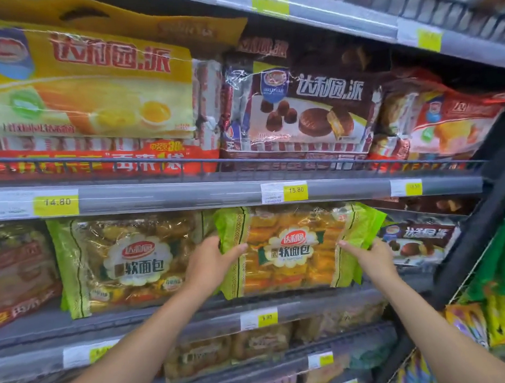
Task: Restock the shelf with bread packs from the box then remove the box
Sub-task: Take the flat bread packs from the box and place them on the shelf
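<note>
From the head camera, both arms reach up to the middle shelf (164,314). The left hand (211,262) grips the green left edge of a bread pack (294,250), thumb laid across the front and fingers curled behind. The right hand (370,255) grips the right edge the same way. The pack stands upright at the shelf front, just beside a matching bread pack (127,263) on its left; whether it rests on the shelf I cannot tell. A chocolate pie pack (418,242) lies to its right.

bread pack (291,247) — green-edged, orange
</note>
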A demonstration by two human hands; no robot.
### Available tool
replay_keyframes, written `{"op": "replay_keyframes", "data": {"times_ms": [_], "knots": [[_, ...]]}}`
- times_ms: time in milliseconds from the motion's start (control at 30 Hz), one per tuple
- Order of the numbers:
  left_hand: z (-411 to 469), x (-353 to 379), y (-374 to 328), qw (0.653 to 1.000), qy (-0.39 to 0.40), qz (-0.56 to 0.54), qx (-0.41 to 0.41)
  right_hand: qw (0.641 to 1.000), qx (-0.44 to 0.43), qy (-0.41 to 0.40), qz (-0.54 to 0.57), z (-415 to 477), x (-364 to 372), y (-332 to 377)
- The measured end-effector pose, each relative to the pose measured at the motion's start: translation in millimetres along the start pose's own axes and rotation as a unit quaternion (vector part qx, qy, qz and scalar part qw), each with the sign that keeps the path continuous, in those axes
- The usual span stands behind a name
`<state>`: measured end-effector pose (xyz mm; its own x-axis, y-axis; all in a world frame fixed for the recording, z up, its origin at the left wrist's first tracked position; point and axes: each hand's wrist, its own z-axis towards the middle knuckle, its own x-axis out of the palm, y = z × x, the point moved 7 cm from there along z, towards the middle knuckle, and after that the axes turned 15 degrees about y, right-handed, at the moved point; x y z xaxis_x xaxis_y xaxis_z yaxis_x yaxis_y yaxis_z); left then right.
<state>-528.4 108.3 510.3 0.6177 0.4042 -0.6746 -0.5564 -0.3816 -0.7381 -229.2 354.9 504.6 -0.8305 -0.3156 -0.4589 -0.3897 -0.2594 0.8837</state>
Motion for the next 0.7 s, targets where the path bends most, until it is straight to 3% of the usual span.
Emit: {"op": "replay_keyframes", "data": {"times_ms": [133, 267, 400, 533, 633, 700], "knots": [[17.9, 15.3, -6.8, 0.998, -0.017, 0.04, -0.043, 0.998, -0.008, -0.055, -0.036, 34.4, 0.8, -26.0], [29.3, 32.1, -8.2, 0.996, -0.03, 0.029, -0.075, 0.998, 0.032, -0.036, -0.048, 49.5, 18.3, -42.8], [31.3, 50.0, -6.8, 0.999, 0.006, -0.015, -0.046, 0.999, 0.036, 0.007, -0.022, 62.8, 35.5, -57.8], [19.2, 68.4, -9.7, 0.999, -0.02, -0.026, 0.034, 0.998, -0.01, 0.057, 0.022, 59.1, 41.3, -57.5], [17.7, 85.5, -3.5, 0.998, -0.011, 0.015, 0.055, 0.996, -0.066, 0.024, -0.055, 41.5, 37.0, -50.1], [26.9, 95.9, -2.5, 0.996, 0.034, 0.058, 0.054, 0.984, -0.098, 0.076, -0.13, 37.2, 48.6, -43.8]]}}
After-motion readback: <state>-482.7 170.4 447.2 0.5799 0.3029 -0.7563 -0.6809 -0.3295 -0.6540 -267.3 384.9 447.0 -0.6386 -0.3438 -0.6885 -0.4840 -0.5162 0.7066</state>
